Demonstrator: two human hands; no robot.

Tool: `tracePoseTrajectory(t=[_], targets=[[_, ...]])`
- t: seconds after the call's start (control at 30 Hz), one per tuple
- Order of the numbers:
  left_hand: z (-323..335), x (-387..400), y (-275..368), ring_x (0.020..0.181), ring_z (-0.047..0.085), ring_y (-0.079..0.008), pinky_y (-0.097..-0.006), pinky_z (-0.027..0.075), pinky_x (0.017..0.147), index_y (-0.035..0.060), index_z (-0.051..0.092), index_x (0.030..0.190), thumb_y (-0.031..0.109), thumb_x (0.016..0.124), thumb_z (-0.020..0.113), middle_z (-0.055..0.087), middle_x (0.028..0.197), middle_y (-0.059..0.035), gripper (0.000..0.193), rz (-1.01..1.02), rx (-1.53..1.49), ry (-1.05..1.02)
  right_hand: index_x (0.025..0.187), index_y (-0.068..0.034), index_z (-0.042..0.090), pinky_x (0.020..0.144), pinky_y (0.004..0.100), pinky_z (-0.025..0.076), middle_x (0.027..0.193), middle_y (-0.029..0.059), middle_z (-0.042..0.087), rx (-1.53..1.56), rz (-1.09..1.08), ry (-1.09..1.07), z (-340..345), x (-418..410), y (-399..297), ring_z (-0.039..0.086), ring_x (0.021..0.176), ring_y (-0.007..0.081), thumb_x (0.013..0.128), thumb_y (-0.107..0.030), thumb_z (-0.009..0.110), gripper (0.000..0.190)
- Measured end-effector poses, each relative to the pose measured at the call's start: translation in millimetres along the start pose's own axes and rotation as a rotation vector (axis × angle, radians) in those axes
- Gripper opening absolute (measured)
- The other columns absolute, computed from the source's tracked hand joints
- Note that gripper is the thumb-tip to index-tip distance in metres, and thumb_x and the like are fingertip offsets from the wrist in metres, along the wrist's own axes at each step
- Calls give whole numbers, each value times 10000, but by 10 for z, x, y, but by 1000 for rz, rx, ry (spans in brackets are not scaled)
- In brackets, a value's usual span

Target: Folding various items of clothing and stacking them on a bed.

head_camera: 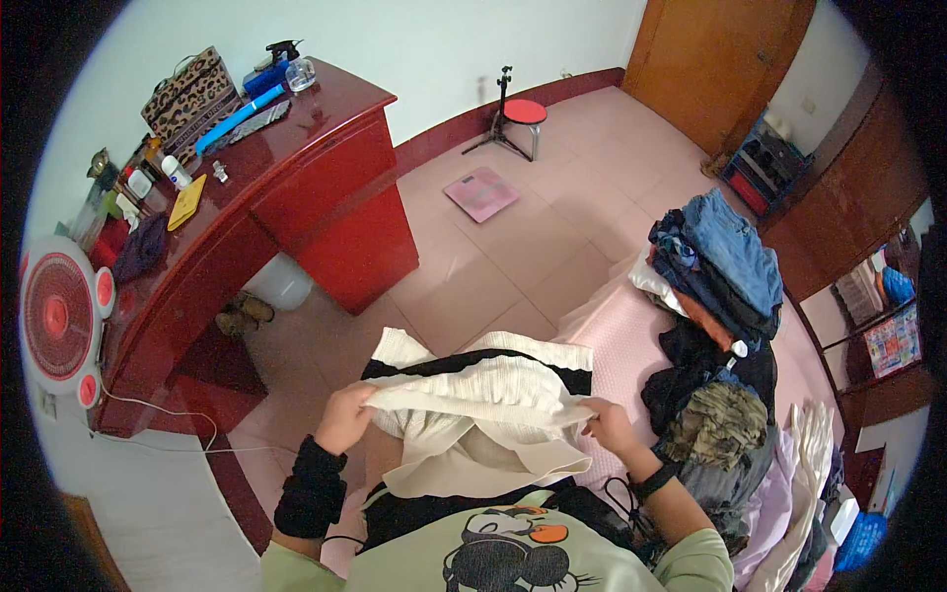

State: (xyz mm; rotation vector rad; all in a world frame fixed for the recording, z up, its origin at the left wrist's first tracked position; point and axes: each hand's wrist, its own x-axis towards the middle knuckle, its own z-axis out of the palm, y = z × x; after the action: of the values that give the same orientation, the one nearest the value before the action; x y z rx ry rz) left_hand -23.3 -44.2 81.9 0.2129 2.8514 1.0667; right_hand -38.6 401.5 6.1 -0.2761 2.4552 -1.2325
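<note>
A cream knitted garment with a black band (473, 399) is stretched between my hands in front of my body. My left hand (348, 416) grips one end of its ribbed edge. At the other end of that edge, my right hand (608, 425) pinches the fabric. Part of the garment hangs in folds below the edge, and its black-banded part lies beyond it. To the right, on a bed with a pink quilted cover (618, 333), rest a stack of folded jeans and other clothes (729, 251) and a crumpled camouflage-patterned garment (718, 425).
A dark red desk (333, 148) at the left holds bottles, a leopard-print bag (191, 100) and a fan (59, 318). A pink scale (482, 194), a red stool (524, 112) and a black tripod (501, 126) stand on the tiled floor. More clothes (777, 496) lie at the lower right.
</note>
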Motion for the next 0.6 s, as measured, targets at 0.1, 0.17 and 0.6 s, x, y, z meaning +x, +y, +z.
tracePoseTrajectory(t=[0.1, 0.17, 0.6], targets=[[-109, 97, -10, 749, 602, -211, -291, 460, 694, -23, 572, 905, 14, 738, 540, 619, 796, -120, 174, -190, -250, 18, 1007, 49, 495, 539, 280, 525, 898, 158, 617, 679, 248, 104, -203, 83, -133, 639, 702, 220, 824, -21, 424, 208], [-134, 153, -9, 694, 601, -170, -261, 456, 641, -40, 562, 894, 20, 765, 517, 616, 750, -111, 149, -237, -395, 100, 986, 52, 502, 548, 285, 531, 881, 159, 609, 698, 267, 162, -315, 155, -218, 639, 711, 226, 882, -86, 381, 211], [-555, -534, -379, 779, 600, -178, -303, 462, 699, 11, 601, 951, 102, 723, 627, 617, 815, -108, 246, 135, 73, -806, 1012, -7, 592, 676, 301, 500, 849, 98, 653, -178, 117, -666, -641, -404, -49, 626, 751, 185, 751, -199, 640, 327]])
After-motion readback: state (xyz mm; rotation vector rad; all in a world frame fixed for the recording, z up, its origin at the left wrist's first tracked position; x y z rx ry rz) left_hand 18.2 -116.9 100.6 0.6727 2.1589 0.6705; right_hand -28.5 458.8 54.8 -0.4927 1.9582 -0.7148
